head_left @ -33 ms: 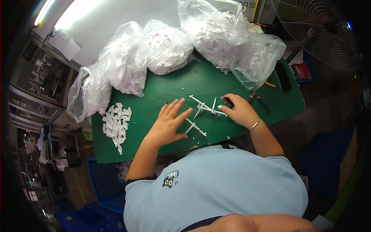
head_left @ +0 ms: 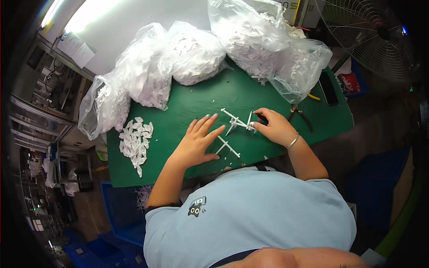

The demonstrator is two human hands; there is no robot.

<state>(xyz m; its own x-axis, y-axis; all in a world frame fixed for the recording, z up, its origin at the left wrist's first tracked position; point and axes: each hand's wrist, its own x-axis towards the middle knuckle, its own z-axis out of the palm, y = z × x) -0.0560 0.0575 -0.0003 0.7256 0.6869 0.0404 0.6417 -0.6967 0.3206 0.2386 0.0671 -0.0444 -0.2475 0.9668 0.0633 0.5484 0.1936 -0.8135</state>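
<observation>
My left hand (head_left: 196, 142) is open, its fingers spread flat over the green table beside the white plastic rods. Partly under its thumb side lies a thin white crossed-rod piece (head_left: 230, 146). My right hand (head_left: 276, 128) curves around the right end of another white rod assembly (head_left: 237, 119), which has pointed pegs and short crosspieces. Its index finger and thumb stay apart at the assembly's pointed peg (head_left: 250, 117); its other fingers are partly hidden. A bracelet (head_left: 292, 141) circles the right wrist.
White flat parts (head_left: 135, 144) form a pile at the left of the green table (head_left: 187, 102). Clear plastic bags (head_left: 196, 53) full of white parts line the far edge. Pliers (head_left: 304, 119) and a dark phone (head_left: 328, 89) lie at right, below a fan (head_left: 366, 35).
My right thumb and index finger have shifted slightly left, closer to the pointed peg, and the thumb now covers the assembly's right end. My left hand looks nearly the same.
</observation>
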